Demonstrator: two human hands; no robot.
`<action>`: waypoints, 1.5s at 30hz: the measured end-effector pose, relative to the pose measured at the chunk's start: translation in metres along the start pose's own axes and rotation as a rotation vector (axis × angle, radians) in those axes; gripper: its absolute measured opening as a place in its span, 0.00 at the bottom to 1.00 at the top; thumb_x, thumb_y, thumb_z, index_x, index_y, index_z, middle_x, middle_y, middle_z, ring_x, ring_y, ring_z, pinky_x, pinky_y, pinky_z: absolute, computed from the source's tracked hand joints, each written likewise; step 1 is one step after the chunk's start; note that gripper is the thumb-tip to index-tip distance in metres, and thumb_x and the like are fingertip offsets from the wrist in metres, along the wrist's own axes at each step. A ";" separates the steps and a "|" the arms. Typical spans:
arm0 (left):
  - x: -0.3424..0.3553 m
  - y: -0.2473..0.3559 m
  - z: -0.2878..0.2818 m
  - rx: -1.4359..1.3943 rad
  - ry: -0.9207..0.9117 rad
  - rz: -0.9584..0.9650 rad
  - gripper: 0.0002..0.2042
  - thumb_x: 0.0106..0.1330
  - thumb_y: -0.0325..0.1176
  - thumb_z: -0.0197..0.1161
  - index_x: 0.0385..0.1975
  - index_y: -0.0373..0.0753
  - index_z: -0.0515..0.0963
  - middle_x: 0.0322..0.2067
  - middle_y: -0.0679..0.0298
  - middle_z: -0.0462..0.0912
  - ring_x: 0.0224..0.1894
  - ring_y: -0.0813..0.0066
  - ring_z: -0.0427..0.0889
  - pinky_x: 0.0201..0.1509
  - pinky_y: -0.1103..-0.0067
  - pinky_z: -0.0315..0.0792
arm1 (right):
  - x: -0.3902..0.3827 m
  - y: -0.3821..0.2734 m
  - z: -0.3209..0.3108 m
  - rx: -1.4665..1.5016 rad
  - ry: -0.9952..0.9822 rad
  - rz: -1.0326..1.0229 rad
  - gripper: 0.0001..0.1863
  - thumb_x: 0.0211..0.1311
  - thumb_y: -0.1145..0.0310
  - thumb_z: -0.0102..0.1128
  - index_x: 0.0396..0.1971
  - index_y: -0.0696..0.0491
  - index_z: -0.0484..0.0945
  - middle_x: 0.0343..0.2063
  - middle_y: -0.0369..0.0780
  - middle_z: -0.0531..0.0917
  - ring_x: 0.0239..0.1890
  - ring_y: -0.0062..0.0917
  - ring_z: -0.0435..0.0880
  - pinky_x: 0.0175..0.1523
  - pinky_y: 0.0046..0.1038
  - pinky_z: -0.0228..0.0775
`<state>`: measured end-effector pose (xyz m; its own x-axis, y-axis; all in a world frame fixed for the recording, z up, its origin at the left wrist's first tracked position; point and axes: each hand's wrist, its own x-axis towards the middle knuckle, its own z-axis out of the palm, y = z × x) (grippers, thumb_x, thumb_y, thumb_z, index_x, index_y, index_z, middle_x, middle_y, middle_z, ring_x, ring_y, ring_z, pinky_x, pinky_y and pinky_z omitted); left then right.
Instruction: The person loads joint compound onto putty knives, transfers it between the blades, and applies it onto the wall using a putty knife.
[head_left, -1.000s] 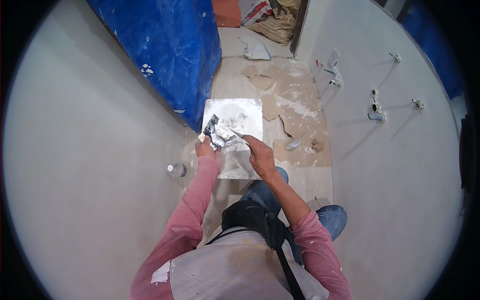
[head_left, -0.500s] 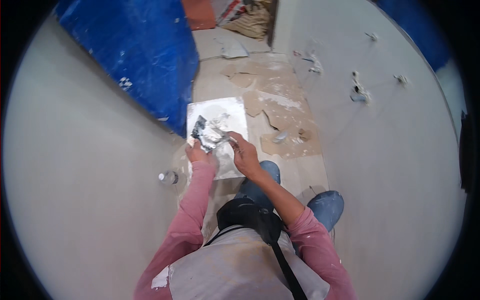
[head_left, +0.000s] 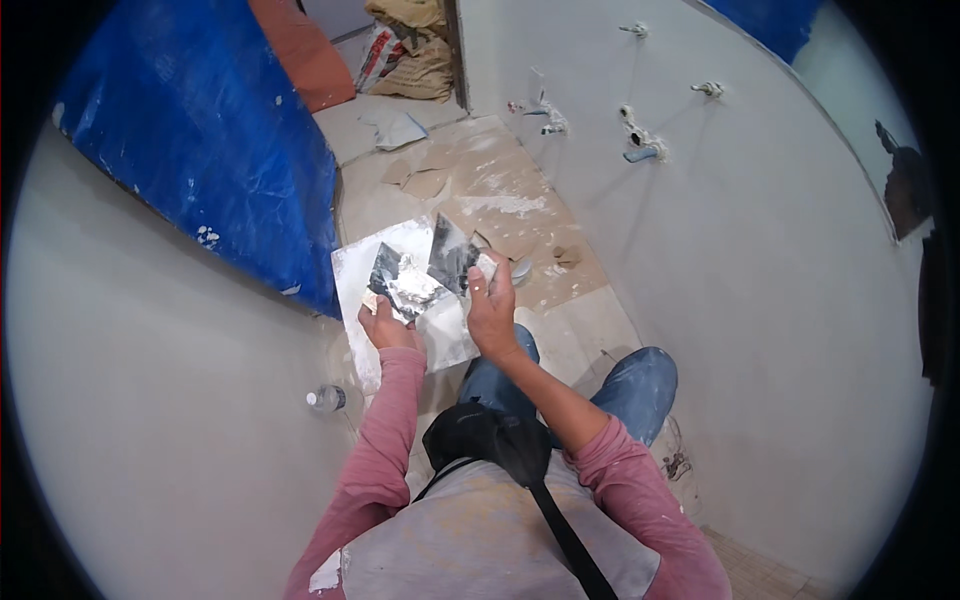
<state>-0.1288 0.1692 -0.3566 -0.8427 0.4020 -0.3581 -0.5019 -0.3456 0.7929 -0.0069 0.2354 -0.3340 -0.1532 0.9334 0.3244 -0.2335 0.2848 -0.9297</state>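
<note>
Above a pale, paste-smeared board (head_left: 357, 264), both hands are closed, each holding one flat tool. Left hand (head_left: 392, 328): fingers wrapped around the light handle of a dark square-bladed scraper (head_left: 381, 268); a lump of white paste (head_left: 412, 284) sits on this blade and covers much of it. Right hand (head_left: 492, 312): thumb and fingers grip the pale handle of a second dark blade (head_left: 452, 254), held tilted just beside the lump, its face marked with white residue. Contact between the second blade and the paste: cannot tell.

Near the left forearm, a clear bottle (head_left: 327, 399) with a white cap lies on the floor by the left wall. Right of the board, torn brown paper (head_left: 562, 225) covers part of the floor, spotted white. A blue sheet (head_left: 220, 150) hangs forward left, with an orange-red panel (head_left: 305, 60) beyond it. Sacks (head_left: 418, 72) are piled at the doorway. On the right wall, short pipe stubs (head_left: 645, 153) project from roughly patched holes.
</note>
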 end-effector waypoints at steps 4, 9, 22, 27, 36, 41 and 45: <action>-0.014 -0.011 0.022 0.047 -0.033 0.022 0.17 0.69 0.34 0.54 0.55 0.38 0.66 0.49 0.59 0.74 0.50 0.68 0.75 0.49 0.69 0.71 | -0.007 -0.030 -0.022 -0.261 -0.065 -0.209 0.14 0.69 0.71 0.50 0.52 0.57 0.71 0.40 0.48 0.82 0.34 0.36 0.82 0.44 0.32 0.73; 0.047 -0.037 0.003 -0.112 -0.400 -0.099 0.14 0.70 0.33 0.53 0.51 0.32 0.73 0.47 0.56 0.80 0.48 0.64 0.81 0.53 0.71 0.75 | -0.020 -0.010 -0.077 -0.409 -0.263 -0.329 0.16 0.66 0.76 0.49 0.53 0.57 0.71 0.43 0.52 0.81 0.45 0.50 0.80 0.49 0.38 0.73; -0.004 0.007 0.075 0.035 -1.013 -0.698 0.18 0.75 0.36 0.48 0.58 0.33 0.70 0.53 0.56 0.79 0.53 0.63 0.80 0.57 0.67 0.75 | -0.146 -0.161 -0.205 0.891 0.564 0.129 0.19 0.70 0.66 0.52 0.57 0.53 0.68 0.52 0.38 0.78 0.54 0.29 0.78 0.63 0.37 0.67; -0.081 -0.029 0.095 0.161 -1.247 -0.988 0.20 0.75 0.39 0.46 0.59 0.34 0.68 0.53 0.55 0.79 0.53 0.60 0.80 0.61 0.66 0.72 | -0.201 -0.184 -0.226 0.976 0.614 0.052 0.20 0.71 0.62 0.50 0.59 0.52 0.67 0.57 0.40 0.75 0.58 0.34 0.76 0.65 0.41 0.64; -0.134 0.002 0.158 0.259 -1.323 -0.993 0.15 0.73 0.33 0.48 0.54 0.34 0.70 0.47 0.59 0.80 0.47 0.70 0.82 0.52 0.74 0.76 | -0.113 -0.258 -0.220 -0.995 0.106 -0.529 0.13 0.60 0.72 0.60 0.45 0.45 0.82 0.45 0.39 0.84 0.44 0.32 0.80 0.51 0.33 0.74; -0.123 -0.007 0.171 0.438 -1.427 -0.973 0.14 0.73 0.32 0.48 0.54 0.34 0.70 0.45 0.60 0.80 0.44 0.72 0.83 0.48 0.75 0.78 | -0.054 -0.274 -0.210 -1.466 -0.348 -0.644 0.17 0.49 0.70 0.66 0.42 0.38 0.85 0.46 0.31 0.83 0.44 0.31 0.80 0.48 0.31 0.77; -0.126 -0.018 0.175 0.477 -1.487 -1.033 0.14 0.72 0.31 0.50 0.53 0.33 0.70 0.44 0.59 0.80 0.43 0.72 0.83 0.48 0.75 0.78 | -0.036 -0.264 -0.215 -1.446 -0.464 -0.612 0.18 0.51 0.67 0.63 0.44 0.36 0.84 0.47 0.31 0.83 0.43 0.32 0.80 0.48 0.32 0.77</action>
<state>0.0206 0.2728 -0.2392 0.6878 0.6757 -0.2653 -0.3263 0.6143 0.7185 0.2666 0.1739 -0.1378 -0.7018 0.5458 0.4579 0.6353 0.7703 0.0556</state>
